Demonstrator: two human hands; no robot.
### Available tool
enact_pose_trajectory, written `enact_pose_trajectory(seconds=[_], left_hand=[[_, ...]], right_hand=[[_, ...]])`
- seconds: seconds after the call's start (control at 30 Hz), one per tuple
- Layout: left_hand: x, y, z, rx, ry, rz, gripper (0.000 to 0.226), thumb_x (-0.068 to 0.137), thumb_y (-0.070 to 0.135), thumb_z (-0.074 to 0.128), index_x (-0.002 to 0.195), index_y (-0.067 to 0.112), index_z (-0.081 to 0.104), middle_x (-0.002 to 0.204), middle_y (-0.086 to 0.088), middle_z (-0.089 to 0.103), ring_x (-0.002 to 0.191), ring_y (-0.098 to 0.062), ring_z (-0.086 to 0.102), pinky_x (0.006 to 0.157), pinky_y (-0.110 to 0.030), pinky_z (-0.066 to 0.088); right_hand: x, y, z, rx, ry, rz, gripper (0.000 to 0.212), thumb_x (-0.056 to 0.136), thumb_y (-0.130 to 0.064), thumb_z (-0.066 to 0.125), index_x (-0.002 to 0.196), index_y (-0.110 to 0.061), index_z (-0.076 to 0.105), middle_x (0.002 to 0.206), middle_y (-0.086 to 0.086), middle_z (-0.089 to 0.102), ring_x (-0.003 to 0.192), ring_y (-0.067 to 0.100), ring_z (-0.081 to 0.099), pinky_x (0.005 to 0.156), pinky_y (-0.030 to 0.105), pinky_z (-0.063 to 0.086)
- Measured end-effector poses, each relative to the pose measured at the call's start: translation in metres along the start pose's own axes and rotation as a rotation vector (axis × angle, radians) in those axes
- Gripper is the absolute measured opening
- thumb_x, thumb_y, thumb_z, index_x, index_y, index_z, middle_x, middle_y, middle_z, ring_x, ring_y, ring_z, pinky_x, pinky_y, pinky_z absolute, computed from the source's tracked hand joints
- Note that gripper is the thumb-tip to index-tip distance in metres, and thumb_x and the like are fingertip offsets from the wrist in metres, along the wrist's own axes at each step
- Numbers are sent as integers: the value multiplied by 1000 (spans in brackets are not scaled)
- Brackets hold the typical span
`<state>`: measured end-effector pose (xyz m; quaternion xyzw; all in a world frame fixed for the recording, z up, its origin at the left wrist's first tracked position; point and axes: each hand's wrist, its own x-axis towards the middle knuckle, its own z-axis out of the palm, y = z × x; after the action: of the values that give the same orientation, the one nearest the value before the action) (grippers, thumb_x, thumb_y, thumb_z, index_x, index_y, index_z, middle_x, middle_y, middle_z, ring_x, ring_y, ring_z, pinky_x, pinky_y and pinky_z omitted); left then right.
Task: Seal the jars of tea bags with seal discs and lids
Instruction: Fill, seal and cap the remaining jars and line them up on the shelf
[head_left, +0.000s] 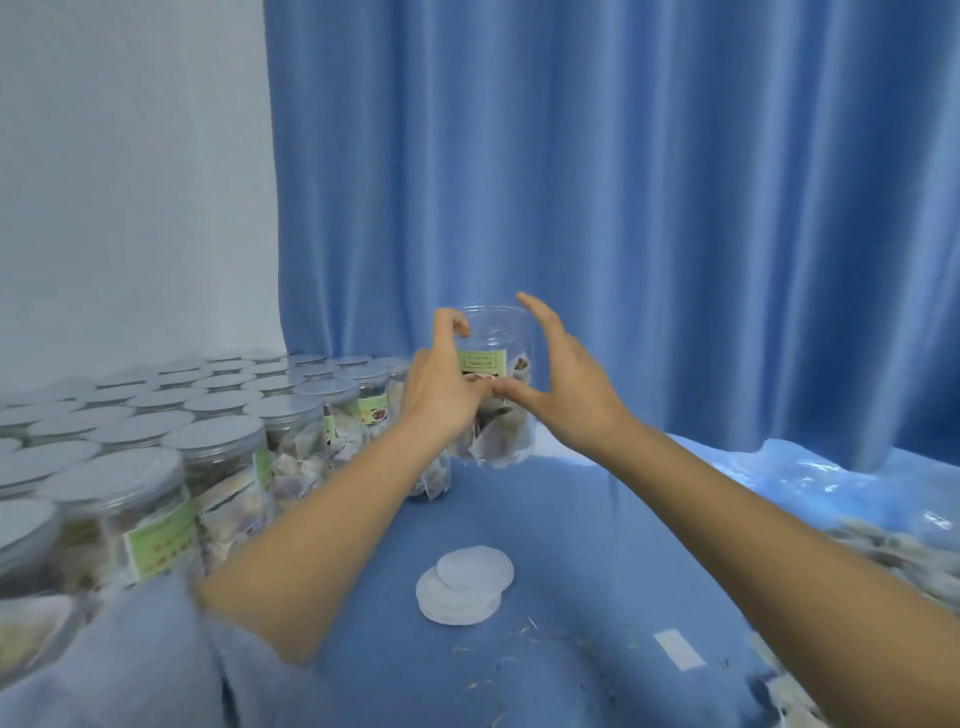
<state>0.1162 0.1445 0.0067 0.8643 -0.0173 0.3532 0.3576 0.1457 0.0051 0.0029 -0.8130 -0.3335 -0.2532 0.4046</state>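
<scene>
A clear plastic jar with a green label and tea bags in its lower half is raised above the blue table, its mouth uncovered. My left hand grips it from the left, index finger hooked near the rim. My right hand is at the jar's right side with fingers straight and pointing up and its thumb reaching across the front; whether it touches the jar is unclear. A small stack of white seal discs lies on the cloth below my arms. No loose lid is visible.
Several lidded, labelled jars of tea bags crowd the left side of the table. Another jar stands partly behind my left forearm. Loose tea bags and crinkled plastic lie at the right. A white strip and tea crumbs lie near the front.
</scene>
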Motion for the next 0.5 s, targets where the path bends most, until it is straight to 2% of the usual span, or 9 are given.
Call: enact_pose_trajectory(seconds=[0.1, 0.17, 0.23, 0.37, 0.43, 0.5], left_hand=[[-39, 23, 7, -83, -48, 16, 55, 73, 19, 76, 97, 30, 28, 71, 2, 52, 50, 0, 48, 47, -10, 33], [-67, 35, 15, -131, -47, -10, 56, 72, 16, 77, 97, 31, 29, 66, 6, 44, 49, -2, 45, 47, -10, 33], [-96, 42, 26, -169, -45, -48, 55, 73, 18, 76, 94, 38, 29, 71, 6, 44, 54, -4, 45, 46, -15, 31], [-151, 43, 55, -279, -54, -118, 56, 69, 15, 77, 85, 47, 34, 92, 0, 61, 70, -10, 58, 59, -24, 39], [-170, 40, 68, -277, -60, -146, 57, 70, 14, 77, 87, 46, 35, 96, -1, 62, 65, -5, 56, 58, -23, 38], [-186, 35, 81, -279, -70, -165, 57, 70, 13, 77, 93, 44, 35, 98, -3, 62, 64, -6, 56, 60, -25, 39]], right_hand=[[-33, 3, -21, -40, 3, 40, 58, 87, -35, 64, 135, -39, 32, 117, 7, 55, 100, 18, 52, 81, 26, 37], [-59, 5, -33, -4, -5, 59, 49, 85, -36, 66, 125, -40, 37, 107, 6, 56, 96, 19, 55, 81, 29, 42], [-87, 10, -42, 31, -24, 81, 44, 83, -36, 68, 115, -44, 38, 100, 2, 53, 94, 21, 58, 82, 32, 46], [-142, 28, -44, 44, -34, 136, 43, 82, -34, 69, 107, -48, 38, 102, 2, 54, 90, 20, 59, 78, 29, 45], [-165, 37, -40, 68, -31, 160, 42, 82, -31, 70, 105, -47, 38, 100, 3, 55, 87, 19, 59, 75, 25, 44], [-184, 47, -35, 77, -29, 174, 44, 83, -29, 70, 105, -47, 36, 107, 4, 58, 89, 19, 60, 79, 27, 45]])
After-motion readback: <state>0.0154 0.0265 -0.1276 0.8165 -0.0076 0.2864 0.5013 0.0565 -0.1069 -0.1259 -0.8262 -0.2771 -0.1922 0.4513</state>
